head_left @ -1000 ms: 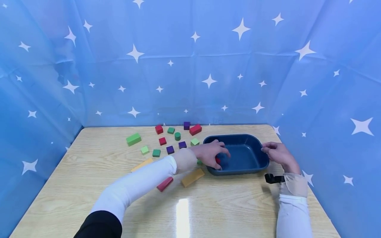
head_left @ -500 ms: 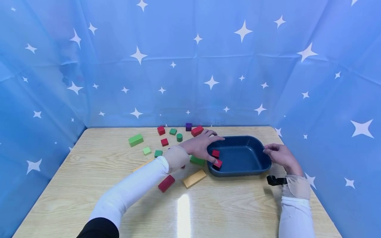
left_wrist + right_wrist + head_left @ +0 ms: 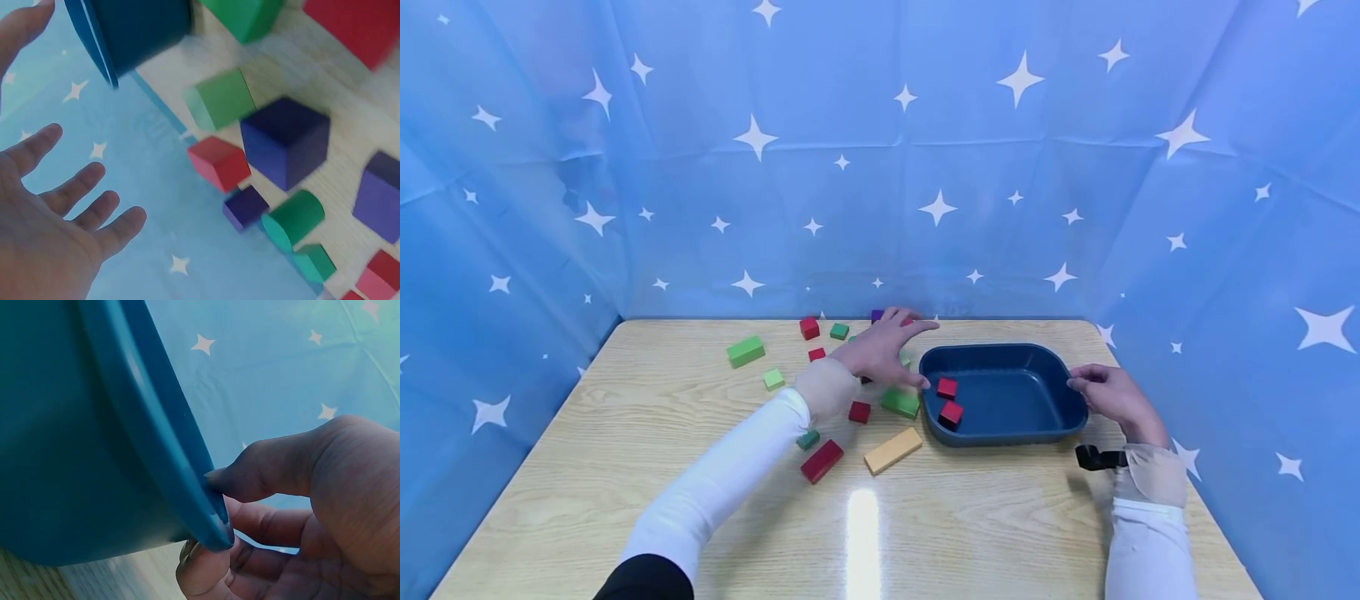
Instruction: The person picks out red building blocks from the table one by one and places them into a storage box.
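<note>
A dark blue oval tray (image 3: 1015, 400) stands at the right of the table. Two red blocks, one cube (image 3: 947, 387) and another (image 3: 951, 413), lie inside near its left end. My right hand (image 3: 1116, 398) pinches the tray's right rim; in the right wrist view the thumb presses the rim, with fingers curled beneath. My left hand (image 3: 880, 348) hovers left of the tray with fingers spread, holding nothing. In the left wrist view, a purple cube (image 3: 284, 144), a pale green block (image 3: 220, 100) and a green cylinder (image 3: 294, 219) lie near it. The hand hides some blocks in the head view.
Left of the tray lie a green block (image 3: 900, 402), a wooden plank (image 3: 892, 451), a dark red block (image 3: 822, 461) and a light green block (image 3: 746, 352). Several smaller blocks are scattered towards the back. A starry blue curtain (image 3: 820, 183) surrounds the table (image 3: 587, 467).
My left hand has moved out of the tray to the left, its fingers spreading. The red blocks it covered now show inside the tray. My right hand keeps its hold on the rim.
</note>
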`<act>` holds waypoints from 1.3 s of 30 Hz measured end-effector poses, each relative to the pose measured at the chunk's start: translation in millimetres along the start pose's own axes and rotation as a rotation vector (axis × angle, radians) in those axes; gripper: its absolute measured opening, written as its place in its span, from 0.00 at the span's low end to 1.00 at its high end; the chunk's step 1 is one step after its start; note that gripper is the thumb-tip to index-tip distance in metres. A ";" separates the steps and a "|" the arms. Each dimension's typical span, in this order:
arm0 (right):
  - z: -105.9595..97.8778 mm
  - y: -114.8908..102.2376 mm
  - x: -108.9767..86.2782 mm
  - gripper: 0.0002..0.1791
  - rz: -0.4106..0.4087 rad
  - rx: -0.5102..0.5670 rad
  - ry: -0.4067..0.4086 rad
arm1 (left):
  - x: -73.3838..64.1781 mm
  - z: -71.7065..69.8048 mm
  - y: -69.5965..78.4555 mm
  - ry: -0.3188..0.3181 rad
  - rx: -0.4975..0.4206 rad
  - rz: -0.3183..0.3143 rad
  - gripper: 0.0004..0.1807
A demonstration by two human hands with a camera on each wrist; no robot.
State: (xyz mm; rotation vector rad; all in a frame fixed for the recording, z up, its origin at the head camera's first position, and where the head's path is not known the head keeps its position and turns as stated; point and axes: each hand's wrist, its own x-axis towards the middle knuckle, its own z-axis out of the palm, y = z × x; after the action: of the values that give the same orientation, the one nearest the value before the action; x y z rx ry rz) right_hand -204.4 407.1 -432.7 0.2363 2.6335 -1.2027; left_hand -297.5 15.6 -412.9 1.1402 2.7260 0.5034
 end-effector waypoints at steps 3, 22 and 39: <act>-0.2 -0.2 0.1 0.25 0.000 -0.003 0.002 | -2.9 -4.8 -9.6 0.034 -0.004 -0.019 0.52; -0.1 -1.8 -3.4 0.26 0.001 -0.009 0.009 | -27.1 -24.1 -68.1 0.104 -0.014 -0.212 0.50; 2.3 0.8 -0.8 0.24 -0.025 -0.001 0.018 | -39.3 -20.8 -116.1 0.106 -0.043 -0.439 0.49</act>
State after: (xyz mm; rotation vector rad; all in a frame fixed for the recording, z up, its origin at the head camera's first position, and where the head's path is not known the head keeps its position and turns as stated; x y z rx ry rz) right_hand -203.1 405.9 -434.5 0.2156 2.6602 -1.2128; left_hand -352.4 -93.7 -434.9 0.4878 2.9137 0.5622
